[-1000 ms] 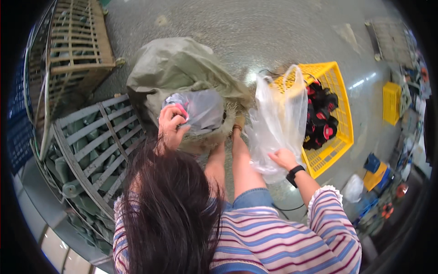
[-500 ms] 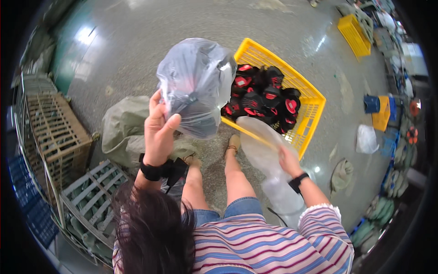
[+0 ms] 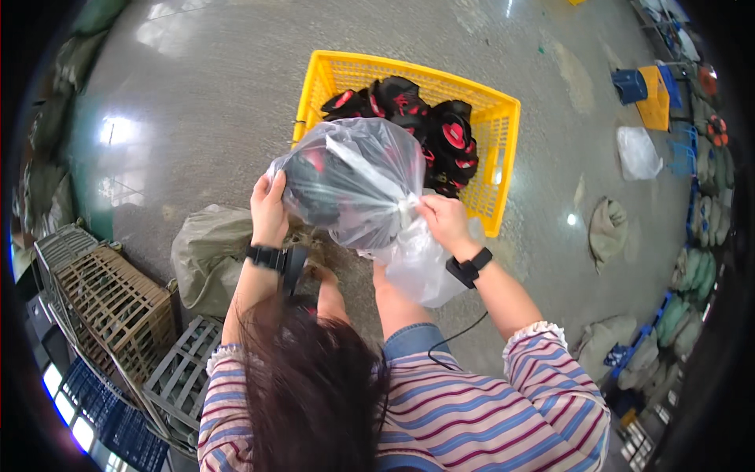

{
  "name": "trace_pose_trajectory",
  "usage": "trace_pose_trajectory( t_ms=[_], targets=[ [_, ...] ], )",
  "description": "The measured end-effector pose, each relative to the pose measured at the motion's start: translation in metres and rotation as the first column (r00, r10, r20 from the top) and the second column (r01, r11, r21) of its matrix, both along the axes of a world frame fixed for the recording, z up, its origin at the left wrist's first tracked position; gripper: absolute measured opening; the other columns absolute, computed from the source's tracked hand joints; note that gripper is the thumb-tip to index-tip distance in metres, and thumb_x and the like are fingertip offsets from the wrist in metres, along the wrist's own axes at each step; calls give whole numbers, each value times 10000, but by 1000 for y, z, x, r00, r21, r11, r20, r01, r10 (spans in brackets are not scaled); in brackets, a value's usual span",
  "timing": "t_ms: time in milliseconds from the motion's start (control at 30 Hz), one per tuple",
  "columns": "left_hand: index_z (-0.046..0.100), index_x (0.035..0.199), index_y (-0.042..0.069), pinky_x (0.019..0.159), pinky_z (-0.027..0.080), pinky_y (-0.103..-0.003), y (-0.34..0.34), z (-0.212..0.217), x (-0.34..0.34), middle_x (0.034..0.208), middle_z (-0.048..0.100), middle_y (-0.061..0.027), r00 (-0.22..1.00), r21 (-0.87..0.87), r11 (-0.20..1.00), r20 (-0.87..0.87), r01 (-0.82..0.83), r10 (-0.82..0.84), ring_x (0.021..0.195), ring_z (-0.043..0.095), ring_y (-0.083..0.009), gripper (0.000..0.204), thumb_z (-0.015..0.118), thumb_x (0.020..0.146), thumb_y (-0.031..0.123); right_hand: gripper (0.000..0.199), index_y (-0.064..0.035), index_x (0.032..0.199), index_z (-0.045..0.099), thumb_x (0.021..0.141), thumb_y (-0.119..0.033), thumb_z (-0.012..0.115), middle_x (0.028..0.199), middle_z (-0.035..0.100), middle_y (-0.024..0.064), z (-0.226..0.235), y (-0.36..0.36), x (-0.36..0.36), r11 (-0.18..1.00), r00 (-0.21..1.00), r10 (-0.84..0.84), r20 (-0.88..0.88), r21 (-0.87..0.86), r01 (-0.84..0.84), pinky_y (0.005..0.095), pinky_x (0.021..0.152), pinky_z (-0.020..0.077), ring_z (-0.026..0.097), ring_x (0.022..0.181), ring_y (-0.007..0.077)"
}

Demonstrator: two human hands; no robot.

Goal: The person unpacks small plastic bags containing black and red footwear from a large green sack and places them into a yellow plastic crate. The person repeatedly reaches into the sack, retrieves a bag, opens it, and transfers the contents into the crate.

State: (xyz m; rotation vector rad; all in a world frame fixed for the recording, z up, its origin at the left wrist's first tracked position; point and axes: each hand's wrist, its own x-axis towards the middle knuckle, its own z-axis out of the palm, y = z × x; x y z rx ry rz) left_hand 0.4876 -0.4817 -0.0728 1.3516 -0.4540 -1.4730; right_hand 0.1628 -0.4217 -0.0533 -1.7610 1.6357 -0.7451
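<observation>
A filled, clear plastic bag hangs in front of me, with dark contents and a little red showing through the film. My left hand grips its left side, thumb on top. At the bag's gathered neck, my right hand is closed, pinching the twisted plastic. The loose end of the bag flares out below that hand, over my leg. Just beyond the bag, a yellow crate holds several black-and-red pieces that look like shoe uppers; the bag covers part of them.
A crumpled beige sack lies left of my feet, beside a brown slatted crate and a grey one. On the right floor are another sack and a white plastic bag. Stacked sacks line the right side.
My right hand has moved from the loose plastic to the bag's neck and closed on it. The bag has turned neck-right and come lower. The view has shifted, placing the crate straight ahead.
</observation>
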Motion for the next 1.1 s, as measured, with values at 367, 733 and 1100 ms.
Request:
trace_pose_trajectory(
  t_ms=[367, 733, 1100],
  targets=[
    [533, 933, 100, 868, 348, -411, -6, -35, -145, 955, 571, -52, 61, 137, 434, 909, 891, -413, 1020, 525, -241, 316, 660, 645, 71, 196, 8, 708, 591, 823, -149, 614, 569, 518, 122, 83, -17, -1, 986, 911, 42, 409, 130, -104, 314, 479, 382, 534, 505, 190],
    [568, 694, 70, 714, 369, -414, 17, -23, -177, 711, 577, -124, 305, -75, 461, 840, 884, -448, 728, 565, -315, 270, 702, 644, 299, 626, -128, 1205, 518, 637, -224, 764, 902, 631, 103, -21, 21, -62, 885, 999, -37, 33, 465, 18, 352, 633, 483, 589, 692, 203],
    [651, 712, 55, 568, 488, -408, -92, 38, -17, 676, 633, -138, 59, 218, 577, 905, 787, -421, 605, 622, -301, 199, 659, 669, 249, 129, -57, 644, 584, 682, -176, 617, 701, 551, 123, -9, 26, -119, 937, 912, -274, -305, 128, 325, 441, 564, 431, 568, 670, 341]
  ],
)
